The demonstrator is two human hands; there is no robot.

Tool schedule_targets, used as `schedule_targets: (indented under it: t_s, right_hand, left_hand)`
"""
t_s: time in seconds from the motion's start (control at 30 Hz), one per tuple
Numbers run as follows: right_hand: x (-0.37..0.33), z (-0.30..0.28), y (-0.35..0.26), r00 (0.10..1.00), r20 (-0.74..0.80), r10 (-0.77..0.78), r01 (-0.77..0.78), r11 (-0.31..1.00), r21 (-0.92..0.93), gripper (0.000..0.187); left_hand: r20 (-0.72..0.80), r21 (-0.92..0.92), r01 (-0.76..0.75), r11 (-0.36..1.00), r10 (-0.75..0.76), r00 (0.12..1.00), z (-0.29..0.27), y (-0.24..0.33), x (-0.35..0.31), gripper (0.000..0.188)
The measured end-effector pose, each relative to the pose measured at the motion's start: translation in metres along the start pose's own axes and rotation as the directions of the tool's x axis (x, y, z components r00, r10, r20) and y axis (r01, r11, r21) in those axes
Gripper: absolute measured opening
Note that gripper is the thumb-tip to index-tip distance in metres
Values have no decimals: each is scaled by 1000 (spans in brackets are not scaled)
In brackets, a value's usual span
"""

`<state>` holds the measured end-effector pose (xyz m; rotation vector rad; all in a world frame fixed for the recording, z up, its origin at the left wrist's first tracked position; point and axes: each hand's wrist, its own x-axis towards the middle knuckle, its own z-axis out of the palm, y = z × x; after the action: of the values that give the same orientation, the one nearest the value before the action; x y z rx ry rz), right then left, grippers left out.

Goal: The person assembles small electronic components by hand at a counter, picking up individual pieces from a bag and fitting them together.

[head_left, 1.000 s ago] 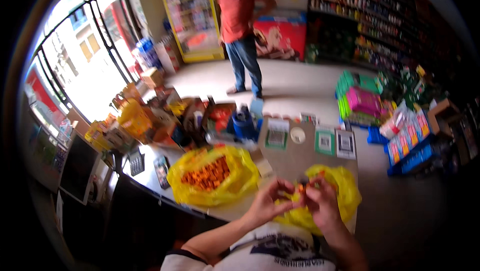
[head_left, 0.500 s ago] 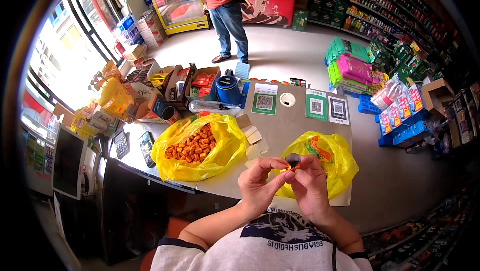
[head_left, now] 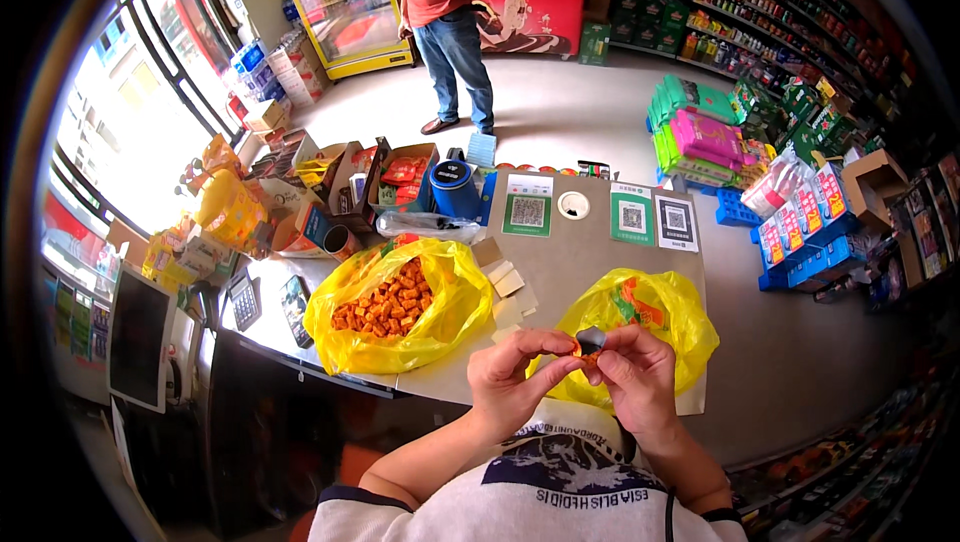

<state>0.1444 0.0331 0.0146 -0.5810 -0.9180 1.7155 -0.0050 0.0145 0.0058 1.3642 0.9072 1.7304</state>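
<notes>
Left hand: my thumb and index are pinching one edge of a small orange-and-grey packet.
Right hand: I'm pinching its other edge, fingertips nearly meeting.
Forearms: angling up and inward.
Right yellow bag: sitting just beyond my grip.
Orange pieces: lying in the left yellow bag, left of my grip.

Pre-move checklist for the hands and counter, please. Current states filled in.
1. Left hand and right hand both on the small orange-and-silvery piece: ok, fingertips pinch it.
2. Yellow bag on the left open, orange pieces visible: ok.
3. Yellow bag on the right fully in view: not ok, hands partly cover it.
4. Hands clear of that bag: cannot tell, they overlap in view.
5. Blue container upright: ok.
</notes>
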Motion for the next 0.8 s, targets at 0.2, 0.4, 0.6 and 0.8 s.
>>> schedule_targets:
  t_s: [0.2,0.4,0.6,0.8]
  right_hand:
    - [-2,1,-7,1000,-10,-22,22,998,-55,11]
    - [-4,11,-15,999,-20,47,-47,999,13,9]
    - [-2,7,-18,999,10,47,-46,993,-109,9]
    - [-2,6,-26,998,14,68,-62,964,-260,11]
  left_hand:
    - [114,99,-18,995,7,993,-5,9,1,20]
    - [147,115,-56,992,39,988,-4,15,4,19]
    - [157,126,-65,990,45,987,-6,17,5,18]
    - [157,92,-4,996,-11,987,-6,19,6,16]
